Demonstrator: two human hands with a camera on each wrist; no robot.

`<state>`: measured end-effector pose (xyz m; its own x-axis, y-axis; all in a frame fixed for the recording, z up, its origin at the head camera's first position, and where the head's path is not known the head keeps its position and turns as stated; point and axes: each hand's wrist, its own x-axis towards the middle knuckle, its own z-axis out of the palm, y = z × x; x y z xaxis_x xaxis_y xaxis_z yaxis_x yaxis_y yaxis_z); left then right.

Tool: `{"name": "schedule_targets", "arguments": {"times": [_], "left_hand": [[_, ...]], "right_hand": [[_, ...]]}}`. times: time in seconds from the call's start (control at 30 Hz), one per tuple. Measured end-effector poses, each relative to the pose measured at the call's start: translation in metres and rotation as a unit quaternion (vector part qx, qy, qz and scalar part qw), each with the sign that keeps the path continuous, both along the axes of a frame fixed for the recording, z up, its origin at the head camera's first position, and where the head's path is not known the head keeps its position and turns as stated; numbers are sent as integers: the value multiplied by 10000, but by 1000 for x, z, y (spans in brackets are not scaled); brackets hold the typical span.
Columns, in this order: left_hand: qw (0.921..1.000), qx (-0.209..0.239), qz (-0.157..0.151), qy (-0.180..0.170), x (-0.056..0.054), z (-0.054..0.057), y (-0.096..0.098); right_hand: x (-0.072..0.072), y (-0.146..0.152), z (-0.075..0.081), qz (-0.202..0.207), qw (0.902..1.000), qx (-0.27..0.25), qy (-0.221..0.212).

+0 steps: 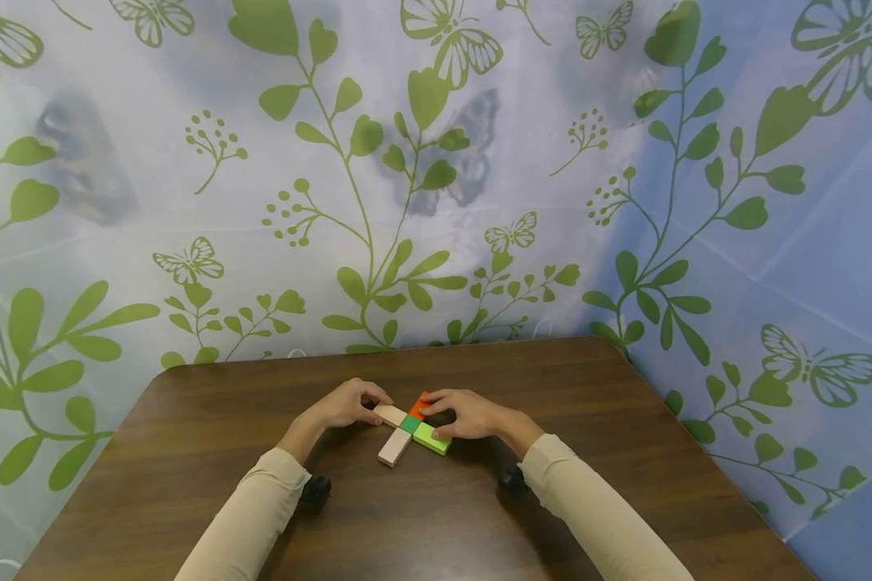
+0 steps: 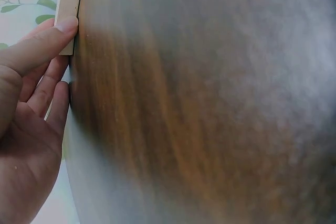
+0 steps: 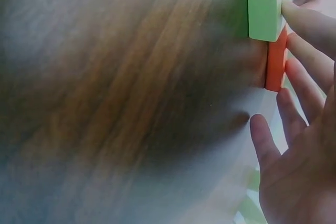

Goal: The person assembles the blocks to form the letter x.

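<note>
Five-piece detail aside, several flat blocks lie in a cross on the table: a dark green block (image 1: 410,424) at the middle, an orange block (image 1: 418,407) behind it, a light green block (image 1: 432,439) to the right, and two plain wooden ones. My left hand (image 1: 345,404) pinches the outer end of the left wooden block (image 1: 388,415), its thumb along one side in the left wrist view. Nearest me lies the other wooden block (image 1: 395,448). With fairly straight fingers, my right hand (image 1: 474,413) touches the orange block, while its thumb rests on the light green block (image 3: 262,11).
The brown wooden table (image 1: 552,516) ends at a back edge close to a hanging leaf-and-butterfly curtain (image 1: 378,161). On the right, the curtain (image 1: 792,266) runs along the table's side. A dark wrist device (image 1: 315,491) sits under the left forearm.
</note>
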<state>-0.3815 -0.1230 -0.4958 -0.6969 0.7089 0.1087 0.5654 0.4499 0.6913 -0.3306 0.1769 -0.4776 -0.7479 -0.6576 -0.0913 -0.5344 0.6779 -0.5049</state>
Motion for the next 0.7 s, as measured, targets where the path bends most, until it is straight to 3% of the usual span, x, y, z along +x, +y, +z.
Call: {"name": "schedule_targets", "arguments": {"times": [0.17, 0.43, 0.7], "left_hand": [[10000, -75, 19, -34, 3, 1, 2], [9983, -451, 98, 359, 13, 11, 15], [9990, -372, 190, 165, 13, 8, 15]], "right_hand": [[-1, 0, 4, 119, 9999, 35, 78], [-3, 1, 11, 330, 9976, 487, 360], [-3, -2, 9, 357, 9968, 414, 584]]}}
